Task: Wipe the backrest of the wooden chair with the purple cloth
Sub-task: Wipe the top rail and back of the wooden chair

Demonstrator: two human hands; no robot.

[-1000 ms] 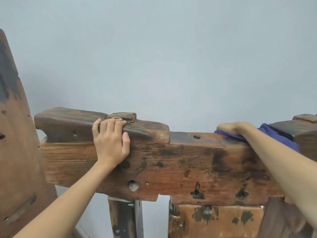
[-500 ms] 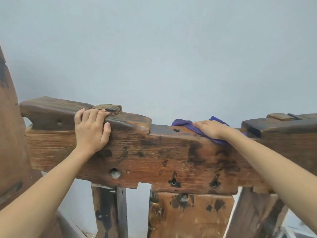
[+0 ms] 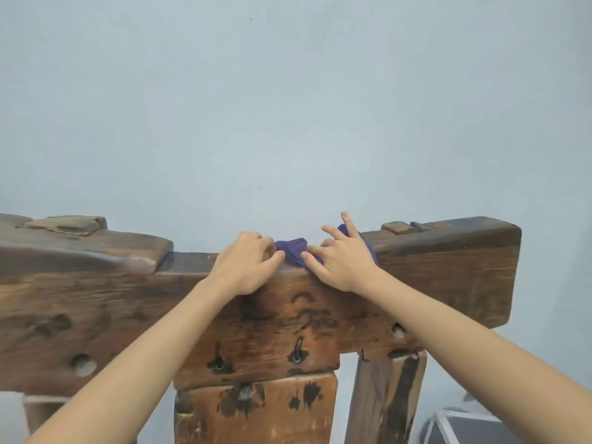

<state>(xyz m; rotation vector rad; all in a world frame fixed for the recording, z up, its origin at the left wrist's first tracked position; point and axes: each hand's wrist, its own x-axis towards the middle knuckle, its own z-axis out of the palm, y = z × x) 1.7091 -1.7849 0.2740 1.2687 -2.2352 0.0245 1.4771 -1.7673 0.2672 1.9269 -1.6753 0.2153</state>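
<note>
Bunched purple cloth [image 3: 296, 249] on the lowered middle of the backrest [image 3: 416, 283] top edge; dark, weathered wooden chair rail, stained, pitted with holes, spanning left to right.

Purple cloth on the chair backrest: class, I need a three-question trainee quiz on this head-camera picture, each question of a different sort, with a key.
1. True or false: the purple cloth lies on the top edge of the wooden backrest.
2. Which hand lies flat over the cloth? A) left hand B) right hand C) neither
3. Fill in: the cloth's free end shows ______ the two hands.

Key: 1 true; 2 B; 3 between.
</note>
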